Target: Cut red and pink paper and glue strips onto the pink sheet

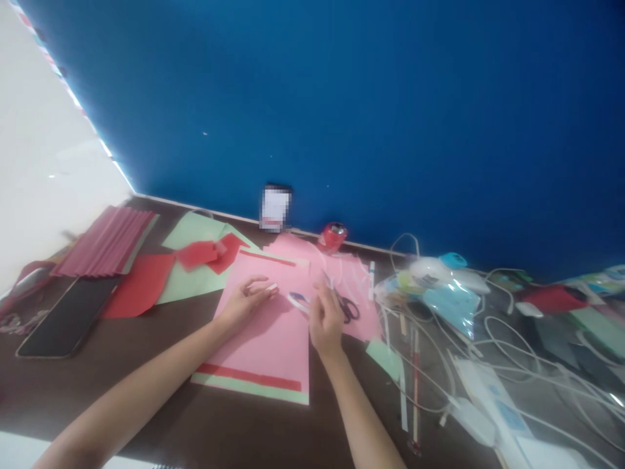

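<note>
A pink sheet (pixel 263 339) lies on the table, with a red strip (pixel 249 378) and a pale green edge at its near end. Another red strip (pixel 266 258) crosses its far end. My left hand (pixel 247 299) rests on the sheet, fingers stretched forward; a small whitish spot at its fingertips is too blurred to name. Over the sheet's right edge, my right hand (pixel 326 316) is closed around a slim white-and-blue tube-like thing (pixel 299 300), partly hidden by the fingers. Black-handled scissors (pixel 349 310) lie just right of that hand, on pink paper scraps (pixel 364 326).
Left are a pleated pink paper stack (pixel 105 244), a dark phone (pixel 68 318), red paper (pixel 139 286) and green paper (pixel 195 231). A red round container (pixel 333 237) and a propped phone (pixel 276 207) stand by the blue wall. Cables (pixel 517 365) and a power strip (pixel 498 397) crowd the right.
</note>
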Action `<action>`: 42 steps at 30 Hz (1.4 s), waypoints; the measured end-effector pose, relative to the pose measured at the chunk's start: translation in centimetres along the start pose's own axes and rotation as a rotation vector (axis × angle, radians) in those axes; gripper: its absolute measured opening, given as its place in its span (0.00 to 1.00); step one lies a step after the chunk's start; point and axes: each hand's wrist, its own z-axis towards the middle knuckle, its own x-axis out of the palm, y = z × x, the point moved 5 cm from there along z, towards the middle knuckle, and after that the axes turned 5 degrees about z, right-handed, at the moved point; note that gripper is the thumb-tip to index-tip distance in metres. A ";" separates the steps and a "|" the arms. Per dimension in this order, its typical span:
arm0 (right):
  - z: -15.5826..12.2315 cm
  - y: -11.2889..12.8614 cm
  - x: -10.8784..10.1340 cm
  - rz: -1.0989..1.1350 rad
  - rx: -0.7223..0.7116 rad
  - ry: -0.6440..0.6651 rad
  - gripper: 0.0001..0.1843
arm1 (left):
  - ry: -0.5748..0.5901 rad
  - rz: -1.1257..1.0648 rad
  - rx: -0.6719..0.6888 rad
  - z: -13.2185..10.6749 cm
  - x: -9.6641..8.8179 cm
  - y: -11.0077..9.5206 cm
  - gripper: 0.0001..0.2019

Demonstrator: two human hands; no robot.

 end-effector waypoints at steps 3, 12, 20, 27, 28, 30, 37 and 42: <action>0.0 -0.6 0.3 -0.021 0.091 0.092 0.15 | 0.017 0.096 0.049 -0.3 0.3 -0.4 0.17; 0.4 -3.4 -1.5 -0.221 0.073 -0.040 0.16 | 0.027 0.247 0.049 -0.1 -0.2 -0.1 0.18; 0.2 -3.5 0.0 -0.213 0.147 0.088 0.16 | 0.117 0.402 0.044 -0.4 0.6 0.1 0.17; -1.4 -1.0 3.9 0.296 0.355 0.235 0.10 | 0.252 0.512 0.097 -0.8 1.5 0.4 0.15; -1.4 -1.3 3.7 0.299 0.377 0.210 0.10 | 0.260 0.531 0.100 -0.8 1.5 0.4 0.15; -1.5 -1.9 3.4 0.311 0.399 0.193 0.11 | 0.280 0.563 0.110 -0.9 1.6 0.3 0.15; -1.8 -1.8 3.7 0.258 0.341 0.159 0.08 | 0.324 0.666 0.197 -1.4 2.2 -0.6 0.11; -1.5 0.1 2.6 0.015 0.044 0.021 0.09 | 0.312 0.661 0.210 -1.3 2.0 -0.4 0.11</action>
